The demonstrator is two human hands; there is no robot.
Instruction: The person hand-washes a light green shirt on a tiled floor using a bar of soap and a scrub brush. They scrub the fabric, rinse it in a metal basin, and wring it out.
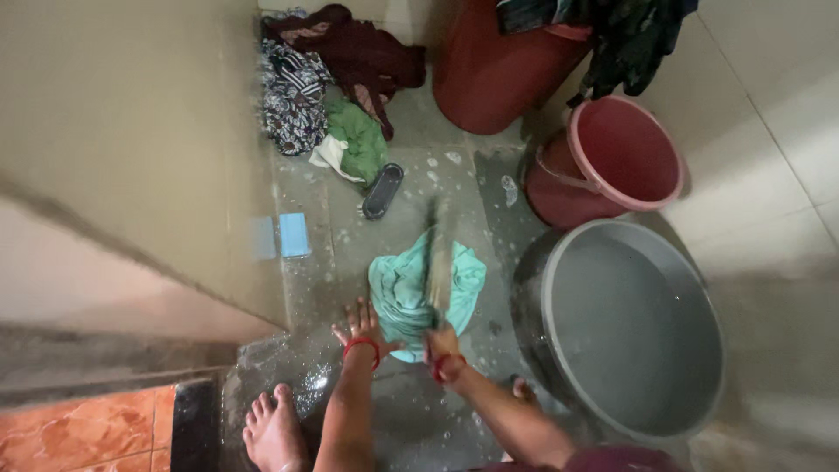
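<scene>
On the wet, soapy floor (419, 175) of a narrow washing corner, I press my left hand (358, 325) flat, fingers spread open, on the near edge of a teal cloth (398, 293) spread out just ahead of my knees. My right hand (443, 343) is closed around the handle of a wooden paddle (439, 253), which lies blurred across the middle of the cloth. My bare left foot (273, 428) stands at the bottom edge, beside an orange tiled step (87, 433). Close on my right sits a large grey basin (629, 328) holding water, its rim almost touching the cloth's side; behind it stand a pink bucket (612, 162) and a dark red barrel (494, 74) with dark clothes (625, 39) hung over its top. A pile of laundry (328, 83) fills the far left corner against the wall (131, 157), with a black sandal (382, 190) and a blue soap bar (294, 234) just before it. The only open floor is the strip between wall and basin, about the cloth itself.
</scene>
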